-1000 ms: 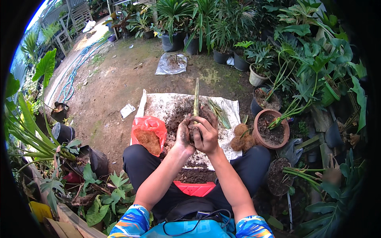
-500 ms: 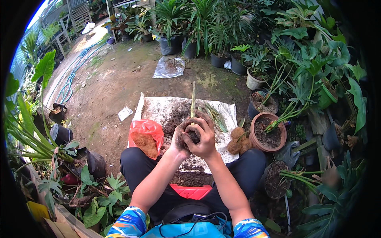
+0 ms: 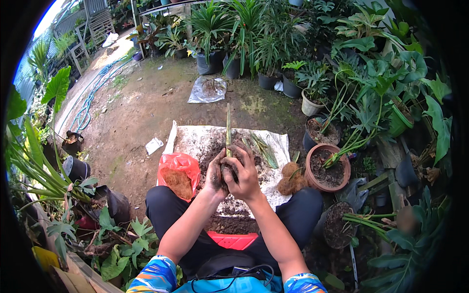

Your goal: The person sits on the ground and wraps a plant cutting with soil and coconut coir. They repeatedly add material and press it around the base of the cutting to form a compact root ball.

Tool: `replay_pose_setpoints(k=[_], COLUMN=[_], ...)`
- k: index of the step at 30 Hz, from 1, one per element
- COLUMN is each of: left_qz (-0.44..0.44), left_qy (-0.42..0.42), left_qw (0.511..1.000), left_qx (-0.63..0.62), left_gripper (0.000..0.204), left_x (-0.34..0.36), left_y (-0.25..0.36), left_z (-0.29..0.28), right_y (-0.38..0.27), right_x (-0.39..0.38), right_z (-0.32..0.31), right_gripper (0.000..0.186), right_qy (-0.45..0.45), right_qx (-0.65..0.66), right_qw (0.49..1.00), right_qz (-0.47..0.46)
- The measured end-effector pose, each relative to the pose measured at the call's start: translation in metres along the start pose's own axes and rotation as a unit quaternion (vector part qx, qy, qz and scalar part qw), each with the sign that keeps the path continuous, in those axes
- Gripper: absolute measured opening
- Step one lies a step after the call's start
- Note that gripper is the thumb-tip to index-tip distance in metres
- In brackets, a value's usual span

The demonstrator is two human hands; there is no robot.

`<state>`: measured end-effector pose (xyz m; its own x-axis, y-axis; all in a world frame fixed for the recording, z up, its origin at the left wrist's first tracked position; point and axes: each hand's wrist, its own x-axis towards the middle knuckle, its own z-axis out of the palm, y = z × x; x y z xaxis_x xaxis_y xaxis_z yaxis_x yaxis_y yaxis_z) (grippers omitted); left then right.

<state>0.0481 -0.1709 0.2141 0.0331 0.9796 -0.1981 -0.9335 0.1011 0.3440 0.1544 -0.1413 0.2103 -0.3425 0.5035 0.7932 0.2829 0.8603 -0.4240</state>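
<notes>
Both hands are cupped together over the white sheet (image 3: 188, 134). My left hand (image 3: 214, 175) presses from the left, and my right hand (image 3: 244, 172) curls around from the right. Between them is a dark clump of soil (image 3: 226, 171), mostly hidden by soil-covered fingers. A long, narrow green leaf cutting (image 3: 228, 122) stands upright out of the clump, its base hidden in my grip. Loose dark soil lies on the sheet around my hands. Several cut leaves (image 3: 265, 150) lie just beyond my right hand.
A red plastic bag of brown fibre (image 3: 168, 160) stands at the left, beside my knee. Brown fibre clumps (image 3: 290, 179) lie at the right, near a terracotta-coloured pot (image 3: 348, 171). A red tray (image 3: 232, 240) with soil sits between my legs. Potted plants line both sides.
The leaf cutting has shifted slightly left and stands a bit straighter. Both hands have turned a little around the soil clump, and my right fingers have shifted their hold.
</notes>
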Motion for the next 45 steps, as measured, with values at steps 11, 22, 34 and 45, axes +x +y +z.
replay_pose_setpoints(k=[11,22,34,45], left_qz=[-0.091,0.022,0.179,0.54], left_qy=[-0.096,0.042,0.014,0.004], left_qw=[0.981,0.997,0.974,0.637], left_qx=[-0.143,0.062,0.137,0.549], left_gripper=[0.031,0.052,0.055,0.043], left_x=[0.005,0.005,-0.001,0.007], left_y=[0.001,0.005,0.021,-0.005], left_z=[-0.014,-0.024,-0.02,-0.017], right_y=[-0.007,0.003,-0.02,-0.01], right_x=[0.002,0.01,0.014,-0.006], right_z=[0.002,0.022,0.046,0.044], right_gripper=[0.017,0.023,0.044,0.058], right_qy=[0.092,0.069,0.072,0.11], right_qx=[0.056,-0.001,0.068,0.663], right_qw=[0.994,0.993,0.993,0.656], right_qz=[-0.021,-0.099,0.058,0.343])
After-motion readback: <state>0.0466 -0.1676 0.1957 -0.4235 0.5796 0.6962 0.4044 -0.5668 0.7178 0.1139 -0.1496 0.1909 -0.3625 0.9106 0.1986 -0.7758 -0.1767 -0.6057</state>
